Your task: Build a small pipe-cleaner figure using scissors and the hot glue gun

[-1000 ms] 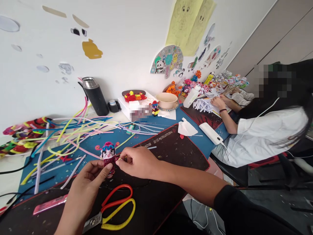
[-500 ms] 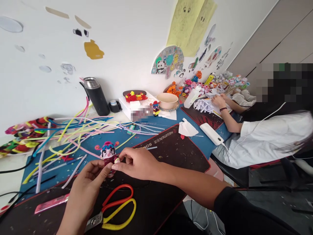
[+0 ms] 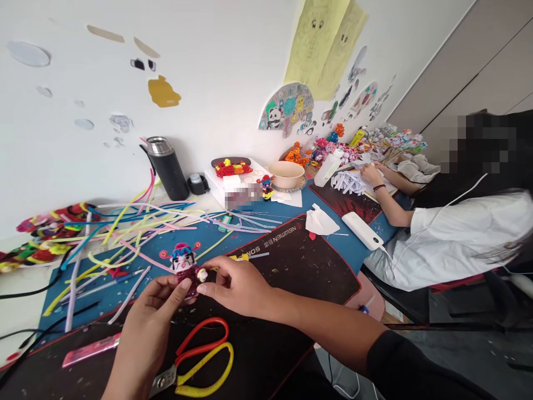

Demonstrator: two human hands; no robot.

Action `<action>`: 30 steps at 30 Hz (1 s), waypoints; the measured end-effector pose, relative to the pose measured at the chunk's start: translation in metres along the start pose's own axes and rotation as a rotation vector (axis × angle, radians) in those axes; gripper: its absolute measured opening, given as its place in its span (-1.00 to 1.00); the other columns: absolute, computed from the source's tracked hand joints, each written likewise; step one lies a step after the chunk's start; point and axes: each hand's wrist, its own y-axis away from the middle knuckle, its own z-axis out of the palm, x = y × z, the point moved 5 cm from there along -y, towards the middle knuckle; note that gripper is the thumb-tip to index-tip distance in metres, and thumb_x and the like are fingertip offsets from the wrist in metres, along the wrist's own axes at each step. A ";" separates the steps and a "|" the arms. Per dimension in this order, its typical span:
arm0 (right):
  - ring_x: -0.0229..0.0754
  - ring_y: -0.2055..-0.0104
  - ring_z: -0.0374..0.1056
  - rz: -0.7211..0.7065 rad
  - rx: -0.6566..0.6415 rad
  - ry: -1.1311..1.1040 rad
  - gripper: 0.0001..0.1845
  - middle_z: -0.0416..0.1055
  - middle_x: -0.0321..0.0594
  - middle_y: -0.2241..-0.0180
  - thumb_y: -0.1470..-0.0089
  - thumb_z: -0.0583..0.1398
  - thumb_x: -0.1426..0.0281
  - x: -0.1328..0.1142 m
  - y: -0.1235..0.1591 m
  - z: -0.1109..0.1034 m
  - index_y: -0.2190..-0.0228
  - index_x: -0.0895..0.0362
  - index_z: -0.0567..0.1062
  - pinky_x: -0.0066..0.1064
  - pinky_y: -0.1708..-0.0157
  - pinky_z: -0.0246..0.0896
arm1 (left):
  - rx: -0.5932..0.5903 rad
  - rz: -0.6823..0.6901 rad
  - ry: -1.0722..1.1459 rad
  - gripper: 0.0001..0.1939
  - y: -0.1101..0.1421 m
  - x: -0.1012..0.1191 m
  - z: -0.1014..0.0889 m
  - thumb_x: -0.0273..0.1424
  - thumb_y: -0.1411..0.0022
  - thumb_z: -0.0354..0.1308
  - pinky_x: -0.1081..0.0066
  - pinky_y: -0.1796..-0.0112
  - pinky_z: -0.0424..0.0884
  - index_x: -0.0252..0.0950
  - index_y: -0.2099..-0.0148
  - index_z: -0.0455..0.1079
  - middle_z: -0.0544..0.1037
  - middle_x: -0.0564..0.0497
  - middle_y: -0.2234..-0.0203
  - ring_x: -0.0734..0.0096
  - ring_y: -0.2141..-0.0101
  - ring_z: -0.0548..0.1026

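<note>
My left hand [image 3: 147, 322] pinches a small pipe-cleaner doll [image 3: 183, 264] from below; the doll has a white face, a blue and pink headdress and a dark red body. My right hand [image 3: 235, 283] is closed at the doll's right side, thumb and forefinger pinching a small white and yellow piece [image 3: 202, 274] on it. Both hands hover over a black desk mat [image 3: 291, 261]. Scissors with red and yellow handles [image 3: 197, 361] lie on the mat just below my hands.
Loose coloured pipe cleaners [image 3: 125, 228] are strewn over the blue mat at left. A black flask [image 3: 166, 169], a white box [image 3: 233, 183] and a bowl [image 3: 285, 173] stand near the wall. A pink ruler [image 3: 89, 351] lies at left. A person in white [image 3: 453, 233] works at right.
My hands and the doll stay almost in place. The right fingers have shifted along the doll's side to the small white piece. The view has tilted slightly.
</note>
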 end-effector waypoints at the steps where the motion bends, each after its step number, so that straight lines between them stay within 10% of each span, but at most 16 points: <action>1: -0.25 0.43 0.38 -0.006 0.001 -0.012 -0.59 0.44 -0.44 0.47 -0.29 0.43 0.20 0.001 0.000 0.001 -0.10 0.06 0.60 -0.45 0.38 0.13 | -0.003 -0.003 0.004 -0.38 0.000 -0.001 0.000 0.12 0.19 0.63 0.31 0.34 0.60 -0.18 0.27 0.51 0.66 0.06 0.42 0.25 0.43 0.62; 30: -0.28 0.45 0.26 0.020 0.055 -0.061 -0.78 0.38 -0.40 0.50 -0.37 0.33 0.23 0.010 -0.003 0.009 0.14 0.12 0.68 -0.45 0.41 0.05 | 0.003 0.042 -0.098 -0.39 0.003 -0.008 0.004 0.11 0.10 0.60 0.31 0.23 0.62 -0.17 0.19 0.53 0.70 0.05 0.32 0.21 0.33 0.67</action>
